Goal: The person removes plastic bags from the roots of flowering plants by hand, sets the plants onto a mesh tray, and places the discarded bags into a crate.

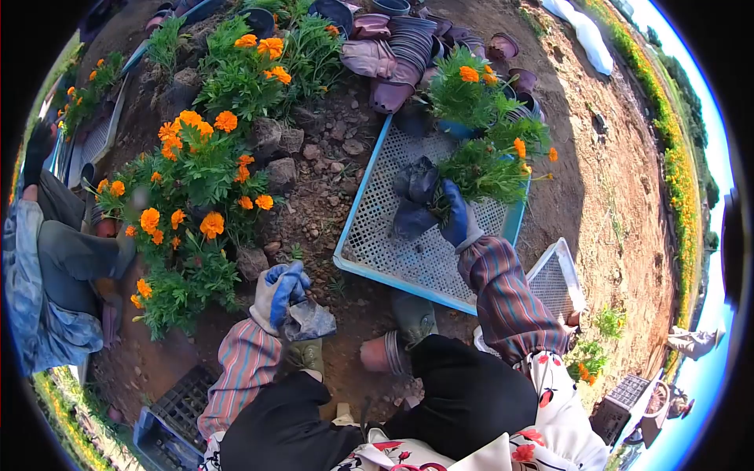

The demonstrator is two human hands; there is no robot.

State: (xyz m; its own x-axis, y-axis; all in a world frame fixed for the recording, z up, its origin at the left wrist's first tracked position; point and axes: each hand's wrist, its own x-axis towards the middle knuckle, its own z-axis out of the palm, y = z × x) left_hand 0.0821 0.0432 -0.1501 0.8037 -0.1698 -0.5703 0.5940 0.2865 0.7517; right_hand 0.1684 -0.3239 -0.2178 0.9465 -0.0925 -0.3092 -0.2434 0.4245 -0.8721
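My left hand [281, 294], in a blue and white glove, is closed on a crumpled grey plastic piece [310, 320] low in the middle of the view. My right hand [457, 216], gloved the same way, is closed round the stems of a marigold plant [491, 173] over the blue-rimmed mesh tray [365, 184]. Dark plastic pots [415, 196] lie on the tray, just left of that hand. More marigolds [471, 90] rest at the tray's far edge. A large group of orange marigolds [188, 173] lies on the soil to the left.
Stacked purple pots [408, 47] lie beyond the tray. Reddish pots [382, 353] are by my feet. Another person [63, 259] sits at the left. A black crate [184, 408] is at the lower left, a white tray [558, 279] at the right, with soil clods beside the marigolds.
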